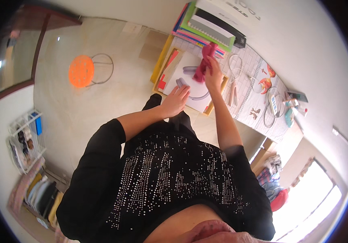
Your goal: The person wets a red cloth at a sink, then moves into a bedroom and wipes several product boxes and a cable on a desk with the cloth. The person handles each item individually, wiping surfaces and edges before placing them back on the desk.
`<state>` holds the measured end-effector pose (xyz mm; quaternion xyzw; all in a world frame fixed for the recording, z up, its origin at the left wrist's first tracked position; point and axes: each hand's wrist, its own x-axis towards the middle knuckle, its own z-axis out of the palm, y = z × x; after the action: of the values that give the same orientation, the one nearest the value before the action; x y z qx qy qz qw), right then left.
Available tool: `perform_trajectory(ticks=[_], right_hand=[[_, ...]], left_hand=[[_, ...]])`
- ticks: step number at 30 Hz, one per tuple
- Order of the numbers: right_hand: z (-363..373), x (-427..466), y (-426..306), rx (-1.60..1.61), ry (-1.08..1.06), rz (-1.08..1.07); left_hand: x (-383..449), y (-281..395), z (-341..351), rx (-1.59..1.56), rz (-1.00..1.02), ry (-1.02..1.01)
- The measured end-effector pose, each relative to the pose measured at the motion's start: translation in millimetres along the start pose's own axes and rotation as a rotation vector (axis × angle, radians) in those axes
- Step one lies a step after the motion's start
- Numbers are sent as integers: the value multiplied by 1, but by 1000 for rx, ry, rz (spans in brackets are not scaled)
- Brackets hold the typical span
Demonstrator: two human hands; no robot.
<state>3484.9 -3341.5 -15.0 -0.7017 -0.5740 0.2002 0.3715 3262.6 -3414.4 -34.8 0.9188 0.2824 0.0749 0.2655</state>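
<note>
A pair of grey over-ear headphones (199, 97) lies on a white sheet (174, 72) on a yellow-edged board at the table's near end. My left hand (177, 98) rests with its fingers on the lower earcup and the start of the headband. In my right hand (212, 71) is a crumpled dark pink cloth (205, 62), held over the sheet beside the other earcup (189, 70). The cloth and fingers hide part of the headphones.
Stacked folders and boxes (213, 27) stand behind the board against the wall. To the right lie a white cable (235, 65), a hair straightener (232, 94) and a power strip (273, 104). An orange stool (81, 71) stands on the floor at left.
</note>
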Motion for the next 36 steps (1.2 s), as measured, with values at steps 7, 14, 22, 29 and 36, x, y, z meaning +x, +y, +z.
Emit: perform_trajectory(ticks=[7,14,22,29,36], right_hand=[[60,-60,-19,-311,-676,-624],[70,38,-22,-463,-584,-676],[80,9,-50,-615,-1152,-747],[86,-3,-67,-857,-1165,-703],[85,-13,-58,-599,-1288,-585]], left_hand=[[-14,7,29,128,-49,-122],[-6,28,32,314,-144,172],[1,41,43,295,-261,207],[4,46,55,353,-317,212],[6,45,67,224,-327,281]])
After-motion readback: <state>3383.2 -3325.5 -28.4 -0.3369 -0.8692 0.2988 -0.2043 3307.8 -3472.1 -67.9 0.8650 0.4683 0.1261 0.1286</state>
